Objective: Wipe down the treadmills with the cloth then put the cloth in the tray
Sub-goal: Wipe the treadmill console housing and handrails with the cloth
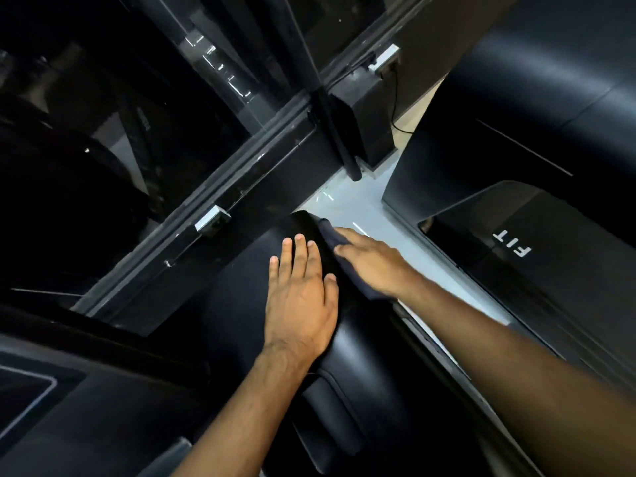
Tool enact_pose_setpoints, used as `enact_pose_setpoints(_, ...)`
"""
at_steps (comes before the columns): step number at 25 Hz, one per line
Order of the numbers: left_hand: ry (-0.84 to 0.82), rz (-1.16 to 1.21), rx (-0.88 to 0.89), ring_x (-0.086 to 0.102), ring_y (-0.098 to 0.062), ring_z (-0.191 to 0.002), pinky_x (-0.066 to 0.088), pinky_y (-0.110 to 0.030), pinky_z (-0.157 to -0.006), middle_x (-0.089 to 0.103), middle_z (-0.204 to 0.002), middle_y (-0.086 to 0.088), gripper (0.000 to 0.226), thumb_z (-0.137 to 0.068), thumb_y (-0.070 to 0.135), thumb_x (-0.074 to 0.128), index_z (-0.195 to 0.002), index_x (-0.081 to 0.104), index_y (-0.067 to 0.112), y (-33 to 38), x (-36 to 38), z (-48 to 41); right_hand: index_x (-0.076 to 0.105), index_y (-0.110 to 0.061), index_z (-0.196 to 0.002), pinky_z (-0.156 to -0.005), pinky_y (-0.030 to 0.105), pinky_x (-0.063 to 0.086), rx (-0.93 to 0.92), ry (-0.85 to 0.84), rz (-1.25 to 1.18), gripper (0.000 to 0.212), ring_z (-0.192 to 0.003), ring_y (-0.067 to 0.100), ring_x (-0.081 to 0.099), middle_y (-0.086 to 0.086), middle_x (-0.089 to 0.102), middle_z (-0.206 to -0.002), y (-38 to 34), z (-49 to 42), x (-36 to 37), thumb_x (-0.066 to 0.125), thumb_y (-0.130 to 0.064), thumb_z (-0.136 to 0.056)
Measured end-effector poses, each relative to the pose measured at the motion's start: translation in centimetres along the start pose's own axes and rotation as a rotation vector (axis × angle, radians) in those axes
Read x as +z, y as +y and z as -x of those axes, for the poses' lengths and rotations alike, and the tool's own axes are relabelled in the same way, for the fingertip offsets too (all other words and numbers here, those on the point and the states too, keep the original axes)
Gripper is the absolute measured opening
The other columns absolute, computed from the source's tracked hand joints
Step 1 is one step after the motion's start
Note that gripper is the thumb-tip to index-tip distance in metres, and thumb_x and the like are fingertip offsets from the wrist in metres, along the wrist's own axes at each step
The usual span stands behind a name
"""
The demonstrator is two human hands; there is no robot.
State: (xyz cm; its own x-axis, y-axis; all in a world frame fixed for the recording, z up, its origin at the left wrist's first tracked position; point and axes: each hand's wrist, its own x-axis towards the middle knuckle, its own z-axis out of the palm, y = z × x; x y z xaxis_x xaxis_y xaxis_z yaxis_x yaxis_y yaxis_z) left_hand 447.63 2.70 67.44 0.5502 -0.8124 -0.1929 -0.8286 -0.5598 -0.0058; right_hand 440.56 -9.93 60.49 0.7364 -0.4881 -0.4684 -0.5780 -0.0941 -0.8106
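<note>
A black treadmill motor cover [237, 304] fills the middle of the view. My left hand [303, 301] lies flat on top of it, fingers together, holding nothing. My right hand [375, 259] presses a dark cloth [330, 235] against the cover's right edge, fingers spread over the cloth. The cloth is mostly hidden under that hand, and a dark fold of it shows below the wrist. No tray is in view.
A second treadmill [516, 235] with white letters stands at the right across a strip of pale floor [361, 208]. A dark window frame [220, 187] with metal latches runs diagonally close ahead. A black box with a cable [364, 108] sits at the frame's foot.
</note>
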Motion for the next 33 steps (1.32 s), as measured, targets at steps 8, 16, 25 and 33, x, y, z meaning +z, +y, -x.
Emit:
enact_pose_setpoints(8,-0.039,-0.048,0.020,-0.011,-0.024,-0.150,-0.007,-0.041,-0.122,0.002,-0.164,-0.006,0.061,-0.102,0.040,0.028,-0.155,0.013,0.013,1.3,0.0,0.4,0.045,-0.051,-0.141,-0.105,0.030,0.032,0.063,-0.038,-0.154,0.041,-0.135,0.019,0.044,-0.010,0.048,-0.150,1.6,1.4,-0.5,0.042,-0.044,-0.100)
enact_pose_setpoints(16,-0.095,-0.128,0.076,-0.009,-0.024,-0.150,-0.007,-0.040,-0.121,0.006,-0.164,-0.005,0.063,-0.100,0.044,0.023,-0.155,0.016,0.014,2.3,0.1,0.4,0.037,-0.052,-0.145,-0.108,0.032,0.030,0.095,-0.087,-0.080,0.044,-0.140,0.021,0.039,-0.008,0.040,-0.156,2.5,3.4,-1.2,0.035,-0.049,-0.101)
enact_pose_setpoints(25,-0.140,-0.170,0.147,-0.004,-0.023,-0.151,-0.006,-0.040,-0.121,0.010,-0.163,-0.005,0.068,-0.095,0.046,0.016,-0.154,0.020,0.013,3.2,0.4,1.4,0.042,-0.044,-0.146,-0.101,0.030,0.032,0.192,-0.061,-0.153,0.043,-0.138,0.025,0.041,0.001,0.041,-0.156,4.5,6.2,-1.0,0.037,-0.043,-0.104)
enact_pose_setpoints(33,-0.140,-0.172,0.173,0.000,-0.022,-0.151,-0.004,-0.038,-0.121,0.013,-0.163,-0.007,0.072,-0.091,0.046,0.015,-0.153,0.022,0.011,3.8,0.7,2.7,0.040,-0.041,-0.147,-0.103,0.030,0.033,0.194,-0.057,-0.087,0.043,-0.139,0.023,0.042,-0.004,0.042,-0.155,5.9,9.1,-0.7,0.033,-0.042,-0.104)
